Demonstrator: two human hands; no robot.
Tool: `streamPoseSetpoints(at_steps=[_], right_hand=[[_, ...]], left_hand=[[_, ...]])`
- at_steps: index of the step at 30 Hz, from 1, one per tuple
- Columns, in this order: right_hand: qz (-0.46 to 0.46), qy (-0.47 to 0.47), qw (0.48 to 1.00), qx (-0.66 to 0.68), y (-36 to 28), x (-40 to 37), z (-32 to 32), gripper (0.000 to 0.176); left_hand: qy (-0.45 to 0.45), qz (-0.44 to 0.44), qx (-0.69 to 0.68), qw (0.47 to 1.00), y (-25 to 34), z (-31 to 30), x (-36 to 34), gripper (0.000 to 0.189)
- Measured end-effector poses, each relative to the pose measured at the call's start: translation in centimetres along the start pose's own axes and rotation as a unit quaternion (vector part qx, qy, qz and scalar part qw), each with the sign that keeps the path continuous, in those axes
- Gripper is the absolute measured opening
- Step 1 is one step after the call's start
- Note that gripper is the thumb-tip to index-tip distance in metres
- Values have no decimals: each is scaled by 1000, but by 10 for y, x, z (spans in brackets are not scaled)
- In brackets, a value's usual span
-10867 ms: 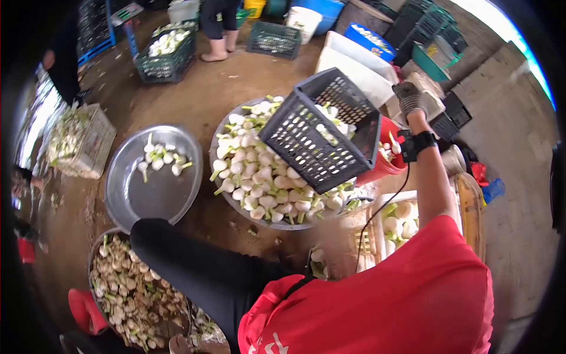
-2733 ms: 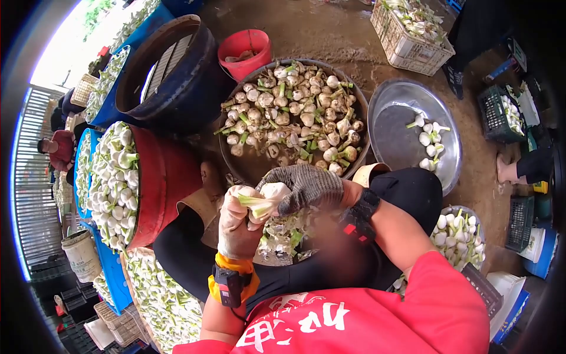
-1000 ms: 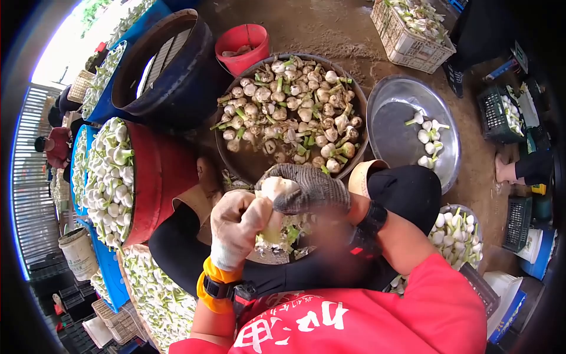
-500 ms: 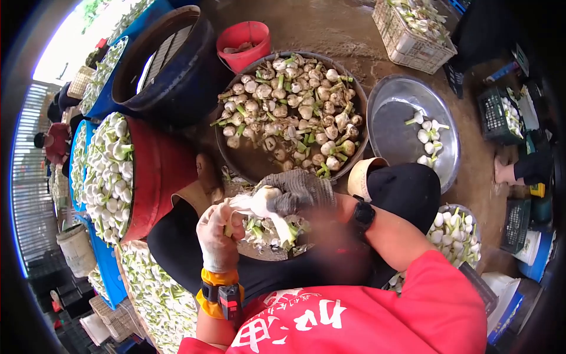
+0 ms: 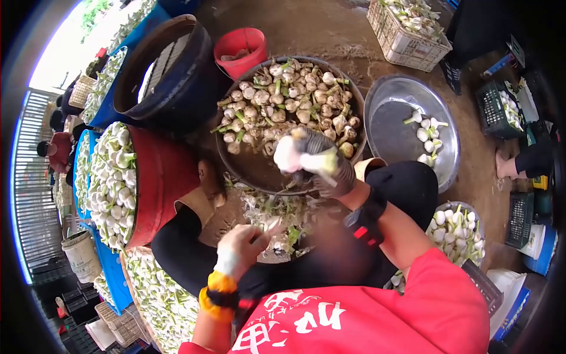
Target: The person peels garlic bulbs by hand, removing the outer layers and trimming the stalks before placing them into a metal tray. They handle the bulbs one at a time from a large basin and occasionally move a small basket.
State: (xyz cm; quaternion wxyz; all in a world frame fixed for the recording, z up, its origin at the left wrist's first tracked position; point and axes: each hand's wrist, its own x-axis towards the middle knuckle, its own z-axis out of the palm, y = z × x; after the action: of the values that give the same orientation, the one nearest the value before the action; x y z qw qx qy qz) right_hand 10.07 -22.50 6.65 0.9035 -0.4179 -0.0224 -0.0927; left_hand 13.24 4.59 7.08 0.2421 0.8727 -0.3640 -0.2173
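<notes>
My right hand (image 5: 328, 165), in a grey knit glove, holds a peeled white bulb (image 5: 289, 156) with a short green stalk over the near rim of a large round basin (image 5: 239, 168). That basin is heaped with several unpeeled, dirty bulbs (image 5: 283, 103). My left hand (image 5: 243, 246), in a pale glove, is lower and nearer to me, blurred, with a scrap of white peel at its fingertips. Below both hands lies a pile of green and white trimmings (image 5: 283, 215).
A shiny metal pan (image 5: 389, 124) with a few peeled bulbs lies to the right. A red tub (image 5: 162, 177) heaped with white bulbs, a dark barrel (image 5: 162, 65), a small red bucket (image 5: 239, 44) and crates surround me. Another person's foot (image 5: 506, 166) is at far right.
My hands have come apart. The right hand lifted the bulb up and away toward the basin, while the left dropped down toward my lap with peel in its fingers.
</notes>
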Motion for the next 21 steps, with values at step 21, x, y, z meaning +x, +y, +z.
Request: streamPoseSetpoints(at_steps=[21], right_hand=[[-214,30,694,-687,31,-3,19,17]], left_hand=[[66,-124,-596,791,51,-2,48,38]])
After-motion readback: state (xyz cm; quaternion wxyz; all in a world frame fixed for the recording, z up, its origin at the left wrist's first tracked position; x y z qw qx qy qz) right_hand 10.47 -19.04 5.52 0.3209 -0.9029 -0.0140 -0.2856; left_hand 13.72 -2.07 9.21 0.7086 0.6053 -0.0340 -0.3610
